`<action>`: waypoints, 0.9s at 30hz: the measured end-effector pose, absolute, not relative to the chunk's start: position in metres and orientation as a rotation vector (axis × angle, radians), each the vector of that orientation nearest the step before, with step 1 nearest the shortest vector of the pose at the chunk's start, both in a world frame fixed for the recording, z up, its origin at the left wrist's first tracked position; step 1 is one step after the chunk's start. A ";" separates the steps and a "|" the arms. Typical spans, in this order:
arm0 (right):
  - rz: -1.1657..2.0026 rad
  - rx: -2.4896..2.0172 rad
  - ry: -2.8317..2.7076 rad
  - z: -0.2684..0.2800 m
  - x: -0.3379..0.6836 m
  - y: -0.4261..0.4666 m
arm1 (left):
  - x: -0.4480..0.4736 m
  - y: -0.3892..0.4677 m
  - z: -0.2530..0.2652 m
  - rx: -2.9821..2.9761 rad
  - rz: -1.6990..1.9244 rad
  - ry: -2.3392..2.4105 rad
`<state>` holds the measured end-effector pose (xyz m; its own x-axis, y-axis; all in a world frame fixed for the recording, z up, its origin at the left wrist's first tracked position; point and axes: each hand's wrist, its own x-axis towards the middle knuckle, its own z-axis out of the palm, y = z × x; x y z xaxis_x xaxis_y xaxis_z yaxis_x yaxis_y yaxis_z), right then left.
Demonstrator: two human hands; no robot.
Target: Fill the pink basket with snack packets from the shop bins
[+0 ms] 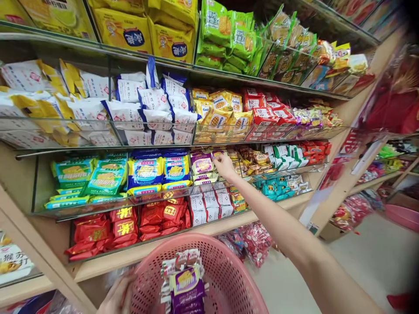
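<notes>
Two hands in play, one basket. Right hand [224,166] is sitting in the clear-fronted bin of the wooden shelf, fingers drawn in narrow, at the right side of the purple plastic-wrapped biscuit packets [201,163]; can't tell if it's gripping one. Left hand [119,294] is touching the left rim of the round pink perforated plastic basket [244,272]; it's blurring, so can't tell how tightly it's closing. Basket is sitting in front of the shelf's lower edge. Inside it, one pile of purple-and-yellow biscuit packets [187,290] is lying near the middle, top one showing its label; exact count is hiding in the overlap. Small white-and-brown wrapped snacks [186,258] are lying behind that pile, toward the far rim. On the right hand's tier, left of the purple stock, two stacks of blue-and-yellow packets [145,171] are standing side by side; farther left, toward the bin's left end, two stacks of teal-green packets [105,175] are leaning back. One tier down, three columns of white packets [212,199] are standing below the purple stock, with shiny red packets [124,226] filling two compartments to their left.
</notes>
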<state>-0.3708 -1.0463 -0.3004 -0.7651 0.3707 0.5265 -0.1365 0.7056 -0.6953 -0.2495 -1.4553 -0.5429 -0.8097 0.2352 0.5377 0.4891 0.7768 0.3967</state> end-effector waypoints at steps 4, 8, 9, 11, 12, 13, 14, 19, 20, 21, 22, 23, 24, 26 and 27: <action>0.933 -0.132 -2.108 -0.293 -0.357 -1.050 | -0.246 -1.454 -0.545 -0.520 -0.736 -2.536; 0.913 -0.099 -2.059 -0.286 -0.346 -1.051 | -0.242 -1.450 -0.541 -0.511 -0.725 -2.566; 0.904 -0.100 -2.056 -0.284 -0.344 -1.050 | -0.241 -1.449 -0.539 -0.511 -0.723 -2.571; 0.897 -0.095 -2.039 -0.282 -0.340 -1.048 | -0.238 -1.446 -0.535 -0.507 -0.720 -2.577; 0.898 -0.089 -2.027 -0.281 -0.338 -1.047 | -0.237 -1.444 -0.532 -0.499 -0.719 -2.579; 0.893 -0.082 -2.018 -0.281 -0.335 -1.046 | -0.236 -1.443 -0.530 -0.489 -0.719 -2.584; 0.881 -0.074 -2.014 -0.281 -0.332 -1.045 | -0.235 -1.442 -0.528 -0.479 -0.721 -2.591; 0.809 -0.032 -2.004 -0.280 -0.308 -1.040 | -0.230 -1.437 -0.522 -0.473 -0.738 -2.635; 0.810 -0.019 -1.990 -0.279 -0.302 -1.040 | -0.230 -1.436 -0.522 -0.465 -0.742 -2.642; 0.811 -0.002 -1.977 -0.278 -0.295 -1.040 | -0.230 -1.436 -0.521 -0.455 -0.747 -2.648; 0.811 0.017 -1.965 -0.277 -0.287 -1.041 | -0.229 -1.435 -0.521 -0.445 -0.752 -2.654; 0.809 0.038 -1.958 -0.276 -0.279 -1.042 | -0.229 -1.435 -0.521 -0.435 -0.757 -2.662; 0.802 0.060 -1.958 -0.275 -0.270 -1.044 | -0.229 -1.434 -0.521 -0.428 -0.759 -2.670; 0.778 0.115 -1.995 -0.277 -0.250 -1.049 | -0.229 -1.434 -0.521 -0.416 -0.757 -2.689; 0.762 0.148 -2.030 -0.279 -0.240 -1.052 | -0.229 -1.434 -0.521 -0.413 -0.755 -2.696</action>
